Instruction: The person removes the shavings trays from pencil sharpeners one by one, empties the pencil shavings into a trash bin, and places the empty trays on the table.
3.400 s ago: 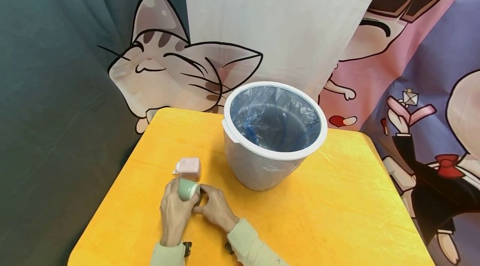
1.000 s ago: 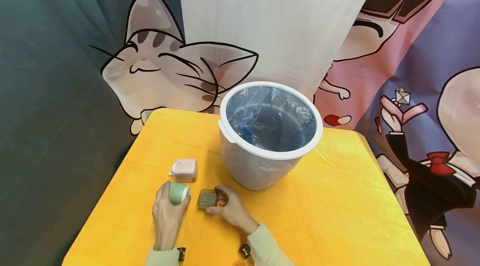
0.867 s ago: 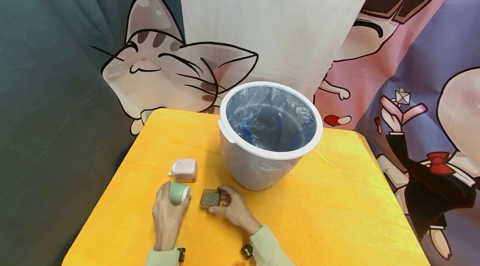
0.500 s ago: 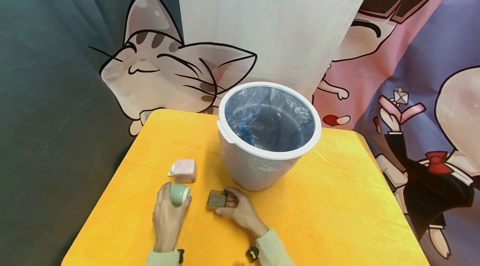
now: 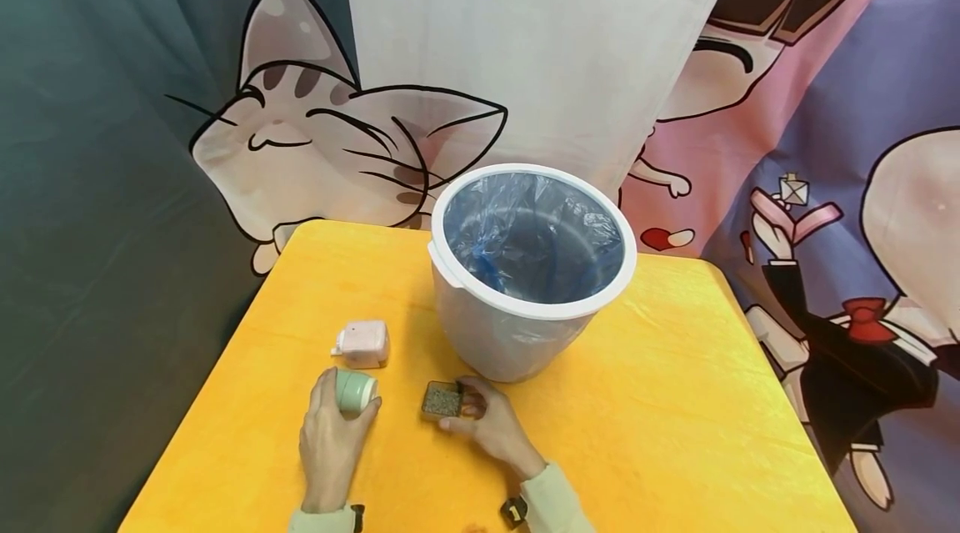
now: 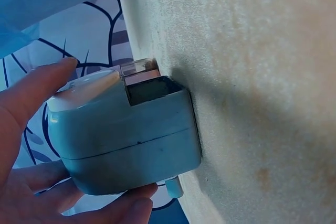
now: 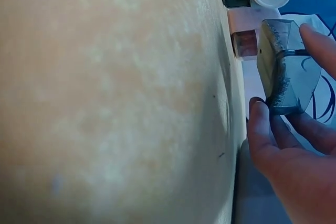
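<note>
My left hand (image 5: 330, 441) grips a small green crank pencil sharpener (image 5: 352, 391) with a white end, low over the table. The left wrist view shows its body (image 6: 121, 145) with a dark open slot where a drawer fits. To the right, my right hand (image 5: 491, 420) pinches the clear, smoky shavings drawer (image 5: 442, 399) between thumb and fingers. Grey shavings lie in it, and in the right wrist view the drawer (image 7: 286, 66) appears held apart from the sharpener. A pink sharpener (image 5: 363, 343) lies just beyond the green one.
A white-rimmed bin (image 5: 491, 337) lined with a clear bag stands at the back of the yellow-covered table (image 5: 675, 399), beyond my right hand. A printed cartoon curtain (image 5: 465, 32) hangs behind the table.
Both hands were together at the green sharpener; the drawer has come out of it. My right hand has moved right with the drawer, while the left keeps the sharpener nearly in place.
</note>
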### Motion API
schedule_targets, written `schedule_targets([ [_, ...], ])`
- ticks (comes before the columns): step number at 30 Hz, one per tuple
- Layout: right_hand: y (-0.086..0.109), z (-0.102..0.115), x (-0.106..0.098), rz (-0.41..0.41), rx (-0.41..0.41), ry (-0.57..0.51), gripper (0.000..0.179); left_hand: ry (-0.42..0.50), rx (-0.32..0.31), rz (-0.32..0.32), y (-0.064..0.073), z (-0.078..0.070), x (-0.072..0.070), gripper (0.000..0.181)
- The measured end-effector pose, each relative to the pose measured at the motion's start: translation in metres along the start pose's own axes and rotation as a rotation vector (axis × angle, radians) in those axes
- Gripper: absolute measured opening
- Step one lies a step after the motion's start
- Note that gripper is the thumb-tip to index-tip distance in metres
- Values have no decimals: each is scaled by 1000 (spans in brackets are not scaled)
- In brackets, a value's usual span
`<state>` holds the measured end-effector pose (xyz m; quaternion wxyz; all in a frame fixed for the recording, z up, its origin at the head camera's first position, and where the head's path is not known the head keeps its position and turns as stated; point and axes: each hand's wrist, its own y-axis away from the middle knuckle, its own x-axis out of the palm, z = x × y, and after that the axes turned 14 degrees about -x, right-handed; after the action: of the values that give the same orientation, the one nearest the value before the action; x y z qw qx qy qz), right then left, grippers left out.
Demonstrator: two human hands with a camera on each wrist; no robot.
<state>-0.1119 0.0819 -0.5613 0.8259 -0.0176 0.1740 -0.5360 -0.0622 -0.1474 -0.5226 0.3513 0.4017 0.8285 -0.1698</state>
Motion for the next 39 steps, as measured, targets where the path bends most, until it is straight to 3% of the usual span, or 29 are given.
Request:
schedule_targets([
  [6, 5, 23, -6, 2, -16, -6, 67, 5, 25, -24, 0, -1, -1, 81],
  [11, 7, 41, -11, 16, -8, 15, 65, -1, 10, -33, 1, 0, -2, 82],
  [24, 13, 40, -24, 31, 12, -7, 66, -1, -12, -58, 4, -11, -8, 86],
  [39, 21, 37, -41, 5, 39, -9, 69, 40, 41, -42, 2, -22, -5, 81],
])
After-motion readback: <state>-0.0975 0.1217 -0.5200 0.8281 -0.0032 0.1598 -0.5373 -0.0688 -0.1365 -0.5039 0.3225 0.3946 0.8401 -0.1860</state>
